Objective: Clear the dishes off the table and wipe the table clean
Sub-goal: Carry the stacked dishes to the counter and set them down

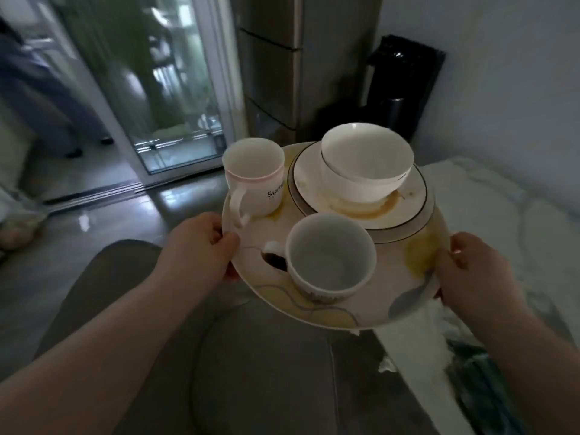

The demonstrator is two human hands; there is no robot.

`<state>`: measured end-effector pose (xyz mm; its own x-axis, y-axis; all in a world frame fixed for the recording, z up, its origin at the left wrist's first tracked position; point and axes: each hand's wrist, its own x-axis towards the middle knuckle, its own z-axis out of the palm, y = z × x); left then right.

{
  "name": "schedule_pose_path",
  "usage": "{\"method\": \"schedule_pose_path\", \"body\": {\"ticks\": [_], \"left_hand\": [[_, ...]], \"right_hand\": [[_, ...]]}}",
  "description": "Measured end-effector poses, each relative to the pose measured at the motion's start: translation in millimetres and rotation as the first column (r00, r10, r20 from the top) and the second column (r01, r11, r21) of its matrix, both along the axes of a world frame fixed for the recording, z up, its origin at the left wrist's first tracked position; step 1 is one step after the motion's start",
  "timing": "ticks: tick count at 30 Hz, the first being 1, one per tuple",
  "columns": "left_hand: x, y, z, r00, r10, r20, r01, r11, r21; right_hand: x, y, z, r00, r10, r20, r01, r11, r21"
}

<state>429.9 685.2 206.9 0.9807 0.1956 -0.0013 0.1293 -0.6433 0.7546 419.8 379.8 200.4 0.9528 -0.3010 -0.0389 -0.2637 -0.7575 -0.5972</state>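
I hold a large round patterned plate [370, 306] in the air, left of the white marble table [489, 196]. My left hand [201, 243] grips its left rim and my right hand [474, 271] grips its right rim. On the plate stand a white mug with a pink band [254, 177] at the back left and a white cup [329, 255] at the front. A smaller black-rimmed plate [405, 208] with brown sauce stains lies at the back right, and a white bowl [367, 158] sits tilted on it.
A grey chair [251, 372] is below the plate. A steel refrigerator [282, 64] and a black appliance [401, 89] stand behind. A glass sliding door [163, 89] is at the left, a person's legs [47, 98] beside it. A dark cloth [483, 381] lies on the table's near part.
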Motion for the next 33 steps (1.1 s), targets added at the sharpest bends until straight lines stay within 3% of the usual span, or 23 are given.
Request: {"method": "schedule_pose_path", "body": {"ticks": [3, 8, 15, 18, 24, 28, 33], "left_hand": [[-35, 45, 6, 0.987, 0.160, 0.002, -0.160, 0.986, -0.040], [-118, 136, 13, 0.893, 0.450, -0.004, -0.449, 0.889, -0.087], [-243, 255, 20, 0.709, 0.705, 0.018, -0.704, 0.709, -0.038], [-294, 311, 22, 0.620, 0.784, 0.024, -0.782, 0.620, -0.058], [-399, 434, 28, 0.486, 0.874, 0.012, -0.874, 0.486, -0.003], [-459, 500, 32, 0.385, 0.923, 0.005, -0.922, 0.385, -0.045], [-523, 573, 25, 0.246, 0.969, -0.004, -0.969, 0.246, -0.021]], "right_hand": [[9, 46, 8, 0.988, 0.152, 0.002, -0.152, 0.988, -0.035], [8, 156, 17, 0.903, 0.430, 0.007, -0.429, 0.902, -0.045], [-38, 330, 33, 0.698, 0.716, 0.025, -0.716, 0.698, 0.019], [-70, 408, 34, 0.613, 0.790, 0.030, -0.789, 0.609, 0.077], [-138, 567, 25, 0.523, 0.852, 0.035, -0.852, 0.521, 0.058], [-184, 668, 22, 0.446, 0.894, 0.051, -0.894, 0.441, 0.082], [-229, 789, 19, 0.319, 0.947, 0.026, -0.946, 0.316, 0.076]]}}
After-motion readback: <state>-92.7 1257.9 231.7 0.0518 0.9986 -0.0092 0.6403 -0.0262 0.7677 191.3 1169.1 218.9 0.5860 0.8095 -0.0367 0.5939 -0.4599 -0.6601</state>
